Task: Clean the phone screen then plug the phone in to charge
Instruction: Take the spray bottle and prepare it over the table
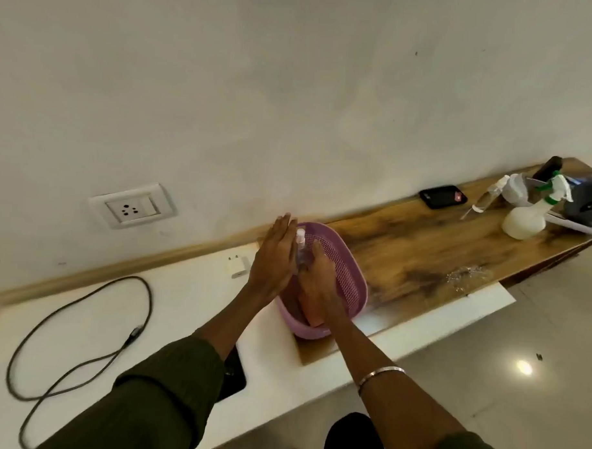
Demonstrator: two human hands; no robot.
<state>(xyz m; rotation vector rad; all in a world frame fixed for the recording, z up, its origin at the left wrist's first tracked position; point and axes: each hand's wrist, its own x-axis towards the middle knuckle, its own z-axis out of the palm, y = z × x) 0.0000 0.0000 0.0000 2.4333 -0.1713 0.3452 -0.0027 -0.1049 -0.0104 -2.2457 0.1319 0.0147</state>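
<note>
A small clear spray bottle (300, 248) stands upright over the purple perforated basket (348, 276), and my right hand (319, 279) is wrapped around its lower part. Beside the bottle, my left hand (275, 257) is flat with its fingers stretched out and holds nothing. An orange cloth (313, 314) lies inside the basket under my hands. A dark phone (235, 373) lies on the white counter, mostly hidden by my left sleeve. A white charger adapter (238, 266) sits near the wall, a black cable (82, 334) loops at the left, and a wall socket (132, 207) is above.
On the wooden counter (421, 255) further right lie a black device (443, 196), a white spray bottle with a green trigger (526, 219), a thin clear sprayer (486, 199) and a grey object (587, 204). A wet patch (467, 275) shines near the counter's front edge.
</note>
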